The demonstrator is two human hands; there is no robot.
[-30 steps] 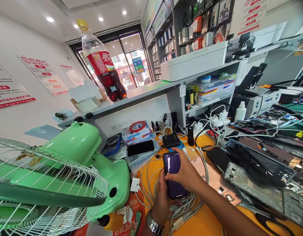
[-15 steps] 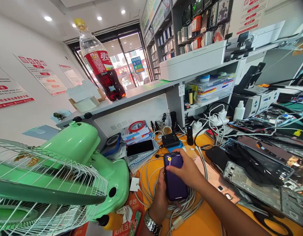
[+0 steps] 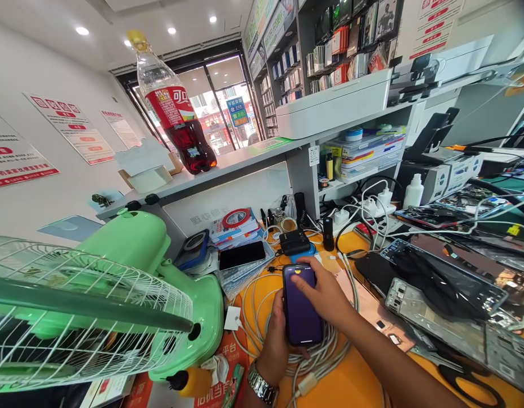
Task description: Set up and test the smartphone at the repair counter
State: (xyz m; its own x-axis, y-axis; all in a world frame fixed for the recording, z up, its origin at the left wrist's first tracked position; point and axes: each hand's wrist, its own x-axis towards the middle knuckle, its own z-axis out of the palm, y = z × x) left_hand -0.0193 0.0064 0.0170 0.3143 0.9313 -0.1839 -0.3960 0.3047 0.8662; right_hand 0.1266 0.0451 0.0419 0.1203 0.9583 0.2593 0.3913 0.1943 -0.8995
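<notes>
Purple glow, two hands, one phone

Purple-lit and face up, the phone (image 3: pixel 303 318) is centre stage, held over a coil of grey cable (image 3: pixel 325 364) on the orange table (image 3: pixel 351 387). So where do we stand? Phone in hand, screen awake, body in one piece as far as it shows: that much is done. A small yellow mark sits high on the display, right by the thumb, with plain purple running down to a thin white bar. Looks to me like handling under way rather than finished, with both hands on the phone; how much is left, the view cannot say.

Now the hands! The left hand (image 3: pixel 274 341), metal watch (image 3: pixel 262 384) at its wrist, rises from below, half-curled, along the phone's left edge; its fingers are mostly hidden, so their exact grip can't be told. The right hand (image 3: pixel 329 293) is in from the lower right, forearm long and slanting. It is loosely open, thumb over the upper screen, other fingers up by the top right corner. Is that thumb pressing or just hovering? Can't call it from this angle.

Round about: a dark phone (image 3: pixel 242 256) lies beyond to the left, a black box (image 3: pixel 294 242) sits past the top edge, and a bare phone frame (image 3: pixel 423 309) lies off to the right, all untouched.
</notes>
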